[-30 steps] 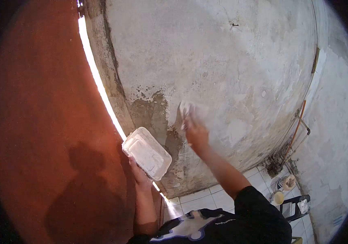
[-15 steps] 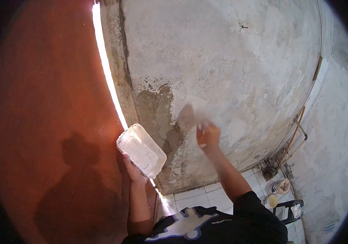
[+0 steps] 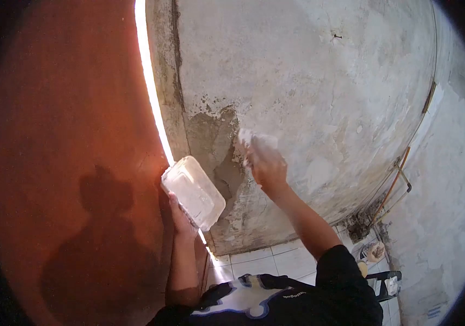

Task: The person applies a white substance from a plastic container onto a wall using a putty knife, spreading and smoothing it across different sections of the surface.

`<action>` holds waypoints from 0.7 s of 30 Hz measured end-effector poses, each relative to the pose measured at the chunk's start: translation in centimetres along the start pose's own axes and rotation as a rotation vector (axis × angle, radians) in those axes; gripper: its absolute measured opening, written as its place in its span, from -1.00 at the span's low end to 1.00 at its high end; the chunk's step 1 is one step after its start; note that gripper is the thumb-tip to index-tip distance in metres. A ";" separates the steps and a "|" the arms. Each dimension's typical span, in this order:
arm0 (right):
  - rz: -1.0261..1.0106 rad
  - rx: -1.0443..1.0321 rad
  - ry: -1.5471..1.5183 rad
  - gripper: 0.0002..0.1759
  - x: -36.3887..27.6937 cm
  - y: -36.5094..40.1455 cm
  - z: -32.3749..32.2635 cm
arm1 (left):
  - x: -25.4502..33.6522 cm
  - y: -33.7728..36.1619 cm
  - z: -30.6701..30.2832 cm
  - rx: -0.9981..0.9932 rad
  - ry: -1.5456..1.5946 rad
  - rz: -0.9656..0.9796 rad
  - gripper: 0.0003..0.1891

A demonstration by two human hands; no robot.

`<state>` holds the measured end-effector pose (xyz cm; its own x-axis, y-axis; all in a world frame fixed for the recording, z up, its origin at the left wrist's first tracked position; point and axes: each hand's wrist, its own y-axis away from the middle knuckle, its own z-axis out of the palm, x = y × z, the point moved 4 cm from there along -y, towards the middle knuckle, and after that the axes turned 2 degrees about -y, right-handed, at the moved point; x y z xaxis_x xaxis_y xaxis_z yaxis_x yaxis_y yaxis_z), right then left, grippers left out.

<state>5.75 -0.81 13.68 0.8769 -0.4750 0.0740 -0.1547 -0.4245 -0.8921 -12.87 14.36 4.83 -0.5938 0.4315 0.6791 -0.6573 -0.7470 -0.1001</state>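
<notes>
My left hand (image 3: 181, 216) is closed on the edge of a rectangular, whitish plastic container (image 3: 195, 190), tilted and smeared with white material. My right hand (image 3: 269, 167) is raised against the grey plastered wall (image 3: 298, 98), its fingers closed around a pale, flat scraper (image 3: 258, 140). Motion smears the scraper, and the hand covers part of it. Just left of it, a darker bare patch (image 3: 211, 138) with a ragged edge runs down the wall.
A red-brown door or panel (image 3: 69, 108) stands at left, with bright light along its gap. White floor tiles (image 3: 257, 266) lie below. Toward the lower right are a black step stool (image 3: 389, 287), a small bucket (image 3: 374, 251) and pipes (image 3: 395, 182) by the wall.
My right hand and the scraper have moved slightly up and left, with the hand turned over the scraper. The container has risen a little. The view has shifted slightly.
</notes>
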 end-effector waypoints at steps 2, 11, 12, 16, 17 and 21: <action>-0.211 -0.159 0.034 -0.61 -1.3 2.1 0.5 | -0.2 -0.1 0.7 -0.066 -0.019 0.007 -0.28; 0.058 -0.635 -0.273 -0.63 1.2 3.0 -1.6 | 0.7 -0.6 4.8 -0.249 -0.025 0.077 -0.23; 0.076 -0.618 -0.259 -0.63 2.3 2.3 -2.1 | 0.8 -0.9 4.8 -0.296 -0.017 0.067 -0.23; 0.321 -0.064 -0.276 -0.70 8.1 -2.6 -7.6 | 1.5 -1.7 6.4 -0.349 -0.071 0.073 -0.20; 0.246 0.076 -0.223 -0.72 10.3 -3.2 -7.9 | 1.5 -2.2 6.5 -0.356 -0.058 0.053 -0.21; 0.513 0.554 -0.073 -0.70 14.5 -6.1 -12.4 | 3.2 -3.6 8.3 -0.325 -0.086 0.129 -0.25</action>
<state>13.73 -14.67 25.70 0.7878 -0.4479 -0.4229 -0.3168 0.2941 -0.9017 -8.52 14.19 13.38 -0.6494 0.2895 0.7032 -0.7008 -0.5867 -0.4057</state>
